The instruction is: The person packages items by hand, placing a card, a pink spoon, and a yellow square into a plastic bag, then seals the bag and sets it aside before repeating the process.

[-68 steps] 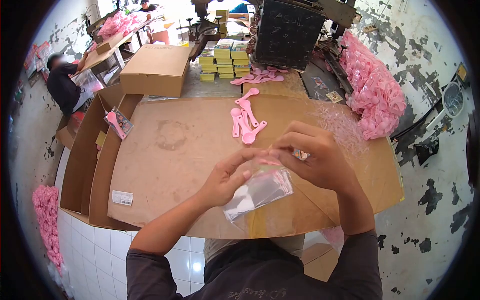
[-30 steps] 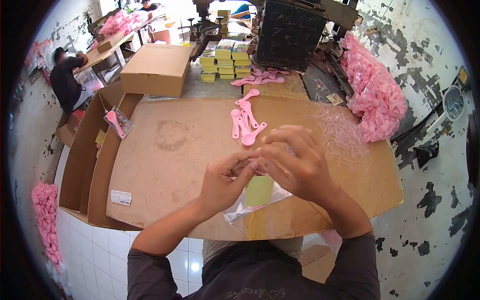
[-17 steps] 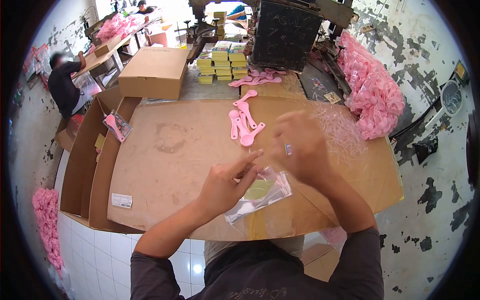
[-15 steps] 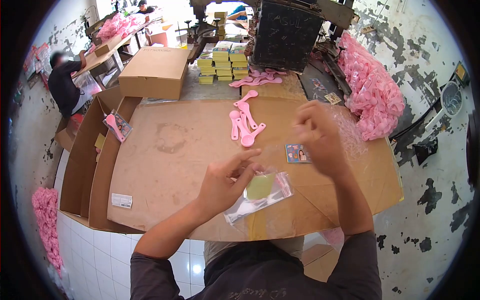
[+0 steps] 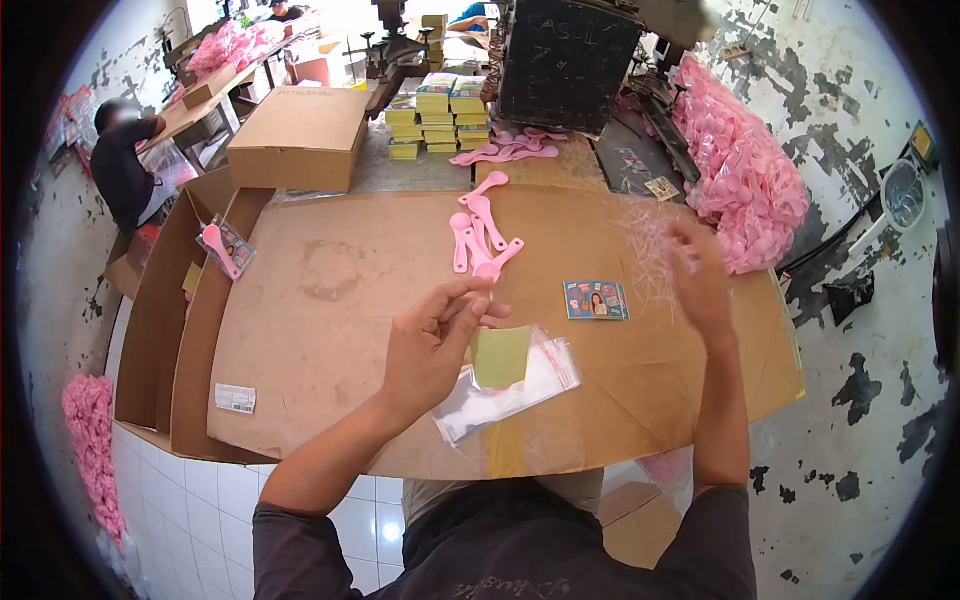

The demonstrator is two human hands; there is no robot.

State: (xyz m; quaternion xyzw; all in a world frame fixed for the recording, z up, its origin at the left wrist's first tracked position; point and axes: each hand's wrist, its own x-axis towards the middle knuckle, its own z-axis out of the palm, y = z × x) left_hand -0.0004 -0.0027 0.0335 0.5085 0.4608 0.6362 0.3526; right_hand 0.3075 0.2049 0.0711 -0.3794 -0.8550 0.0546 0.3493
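Above the cardboard-covered table, my left hand [image 5: 435, 335] is pinched at the top of a clear plastic bag with a yellow-green card [image 5: 501, 357] in it. Beneath that card lie several clear plastic bags [image 5: 545, 375]. My right hand [image 5: 703, 280], blurred by motion, is raised over a heap of thin clear plastic strips [image 5: 648, 250]; whether it holds anything is unclear. Between the hands lies a small blue printed card [image 5: 596, 300]. Several pink spoons [image 5: 482, 225] rest in a loose group beyond my left hand.
A cardboard box [image 5: 300, 135], stacks of cards [image 5: 437, 108] and a black metal box [image 5: 565, 65] stand at the back. Bagged pink spoons [image 5: 740, 170] pile up at right. An open carton [image 5: 190, 310] lines the left edge; another person [image 5: 125, 165] sits beyond.
My right hand has moved right, away from the bag, to the plastic strips. My left hand has stayed at the bag, and the whole view has shifted slightly.
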